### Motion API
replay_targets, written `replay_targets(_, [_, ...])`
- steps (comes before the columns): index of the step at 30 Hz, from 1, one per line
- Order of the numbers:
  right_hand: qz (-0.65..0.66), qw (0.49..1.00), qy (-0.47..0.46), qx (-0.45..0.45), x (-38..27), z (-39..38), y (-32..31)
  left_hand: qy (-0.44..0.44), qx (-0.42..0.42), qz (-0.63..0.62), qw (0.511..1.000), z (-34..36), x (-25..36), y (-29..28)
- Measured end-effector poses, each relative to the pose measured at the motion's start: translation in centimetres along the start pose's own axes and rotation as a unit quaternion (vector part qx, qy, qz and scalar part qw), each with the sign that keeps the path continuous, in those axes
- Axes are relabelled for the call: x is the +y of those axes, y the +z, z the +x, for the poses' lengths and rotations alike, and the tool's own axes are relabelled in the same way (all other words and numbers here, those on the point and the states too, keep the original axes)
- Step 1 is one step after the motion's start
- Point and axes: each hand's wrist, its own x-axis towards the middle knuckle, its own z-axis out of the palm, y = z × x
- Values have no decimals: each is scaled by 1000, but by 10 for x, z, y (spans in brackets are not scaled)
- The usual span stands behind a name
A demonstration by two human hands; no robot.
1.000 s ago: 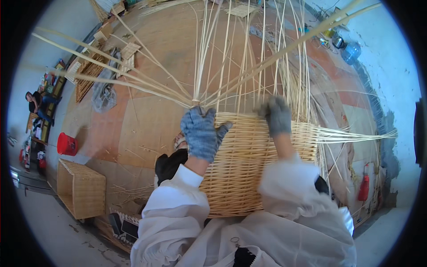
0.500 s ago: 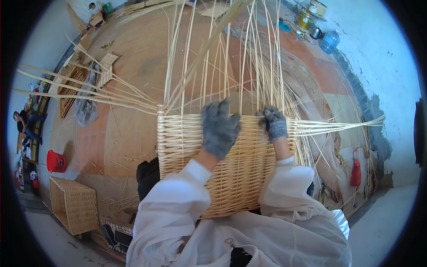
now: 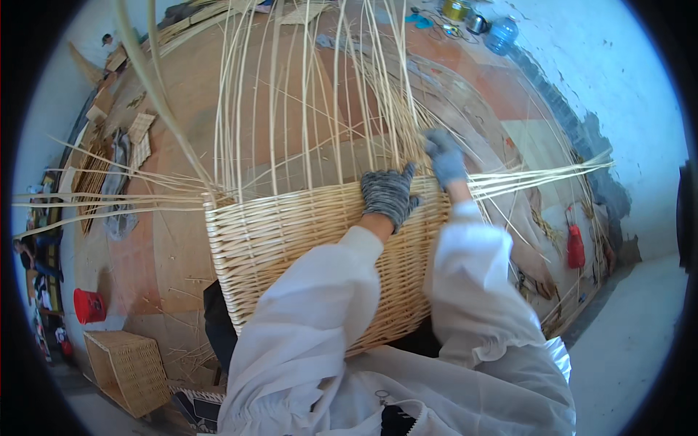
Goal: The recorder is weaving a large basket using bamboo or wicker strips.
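A pale woven wicker panel [image 3: 320, 254] leans in front of me, tilted, its left end nearer. Long thin rods [image 3: 305, 109] stand up from its far edge, and others stick out sideways at both ends. My left hand [image 3: 389, 195], in a grey knit glove, is closed over the far edge, right of the middle. Beyond the panel's right corner, my right hand [image 3: 445, 156], gloved too, is raised beside the upright rods. Motion smears its fingers, so what it may hold does not show.
A finished-looking wicker box [image 3: 134, 367] and a red bucket [image 3: 89, 306] stand at the left. Loose rods [image 3: 538, 172] spread to the right, near a red pouch [image 3: 575, 245]. A water bottle [image 3: 502, 35] stands by the far right wall. A person [image 3: 33, 254] is at the far left.
My left hand has moved right along the edge. My right hand has left the edge and risen outward. The panel has shifted left and tilted, and the view has turned somewhat.
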Motion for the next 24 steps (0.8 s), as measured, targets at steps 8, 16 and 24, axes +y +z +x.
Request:
replay_targets(8, [76, 956, 265, 103, 22, -33, 5, -13, 140, -21, 990, 3, -22, 29])
replay_targets(16, [220, 946, 103, -215, -240, -29, 51, -144, 487, -386, 770, -225, -174, -26])
replay_targets(24, [128, 969, 29, -211, -364, -33, 125, -111, 263, -155, 946, -238, -260, -65])
